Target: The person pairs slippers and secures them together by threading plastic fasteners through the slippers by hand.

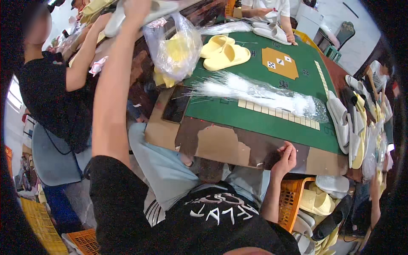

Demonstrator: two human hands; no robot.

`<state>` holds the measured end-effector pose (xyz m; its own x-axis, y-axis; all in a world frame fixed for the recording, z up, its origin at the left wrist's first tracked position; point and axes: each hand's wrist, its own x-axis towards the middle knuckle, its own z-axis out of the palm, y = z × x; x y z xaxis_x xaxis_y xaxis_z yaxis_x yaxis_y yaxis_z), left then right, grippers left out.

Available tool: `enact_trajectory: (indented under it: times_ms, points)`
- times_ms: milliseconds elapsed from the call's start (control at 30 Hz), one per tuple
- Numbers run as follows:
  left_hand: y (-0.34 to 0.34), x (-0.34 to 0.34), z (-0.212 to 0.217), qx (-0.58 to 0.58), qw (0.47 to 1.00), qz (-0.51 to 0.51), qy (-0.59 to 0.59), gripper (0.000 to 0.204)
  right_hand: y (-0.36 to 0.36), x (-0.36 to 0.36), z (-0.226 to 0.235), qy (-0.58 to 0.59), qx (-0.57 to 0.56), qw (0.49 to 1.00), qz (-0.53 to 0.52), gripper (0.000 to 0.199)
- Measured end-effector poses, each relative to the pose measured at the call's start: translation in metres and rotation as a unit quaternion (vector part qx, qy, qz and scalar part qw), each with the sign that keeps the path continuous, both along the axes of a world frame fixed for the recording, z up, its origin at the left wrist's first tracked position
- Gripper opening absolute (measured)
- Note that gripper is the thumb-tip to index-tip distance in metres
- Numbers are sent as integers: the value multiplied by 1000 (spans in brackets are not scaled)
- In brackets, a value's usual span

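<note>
My left arm stretches far up to the upper left, where my left hand point(137, 7) is at a pair of grey slippers point(115, 22). The upper edge of the picture cuts off its fingers, so its grip does not show. By the front edge of the table, my right hand point(289, 156) hovers with fingers curled together; anything in them is too small to make out. On the green table top point(204, 108) lies a bundle of thin white plastic strands point(225, 87) in clear wrap. Two yellow slippers point(227, 58) rest behind it.
A clear bag with yellow pieces point(176, 51) hangs at the table's left corner, above a dark phone point(175, 106). Grey and yellow slippers point(338, 121) line the right edge. An orange basket point(291, 202) stands below right. One person point(55, 93) works at left, another point(270, 10) opposite.
</note>
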<state>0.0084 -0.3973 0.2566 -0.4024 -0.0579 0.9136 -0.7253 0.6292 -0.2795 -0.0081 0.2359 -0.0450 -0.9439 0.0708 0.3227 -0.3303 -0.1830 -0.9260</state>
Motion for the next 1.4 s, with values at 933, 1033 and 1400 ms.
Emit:
enact_trajectory:
  times_ms: [933, 1033, 1400]
  points:
    - [425, 30, -297, 489, 681, -518, -169, 11, 446, 13, -93, -251, 732, 418, -476, 66]
    - [421, 36, -297, 484, 691, -507, -174, 11, 404, 7, -48, -286, 732, 470, -402, 69]
    - [423, 34, -299, 469, 687, -536, -143, 9, 426, 22, -25, -31, 506, 687, -520, 45]
